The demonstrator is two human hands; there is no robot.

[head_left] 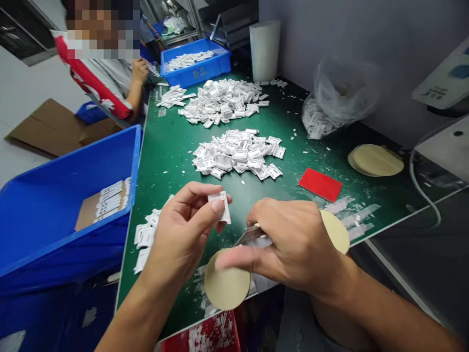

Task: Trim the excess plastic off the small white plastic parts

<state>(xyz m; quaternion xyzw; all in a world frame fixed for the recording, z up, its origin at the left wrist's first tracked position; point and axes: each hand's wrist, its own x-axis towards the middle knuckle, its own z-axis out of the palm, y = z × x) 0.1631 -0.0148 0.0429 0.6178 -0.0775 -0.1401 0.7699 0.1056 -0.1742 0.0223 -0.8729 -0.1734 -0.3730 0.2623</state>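
My left hand (192, 215) pinches a small white plastic part (224, 208) between thumb and fingers, above the table. Just to its right, my right hand (289, 239) has its fingers curled and its thumb stretched left, slightly blurred. A grey metallic strip (251, 235) shows under the curled fingers; what the hand grips is mostly hidden. Below the right thumb is a round beige disc (227, 288), like sandpaper, at the table's front edge. Another beige disc (336, 232) is partly covered by the right hand. Beyond both hands lies a heap of white plastic parts (238, 154).
A second heap (223, 100) and a blue bin (198, 71) stand farther back. Right are a red block (320, 185), stacked beige discs (377, 160) and a plastic bag (340, 98). A large blue bin (69, 161) and a seated person (106, 83) are left; a red bin (176, 342) is below.
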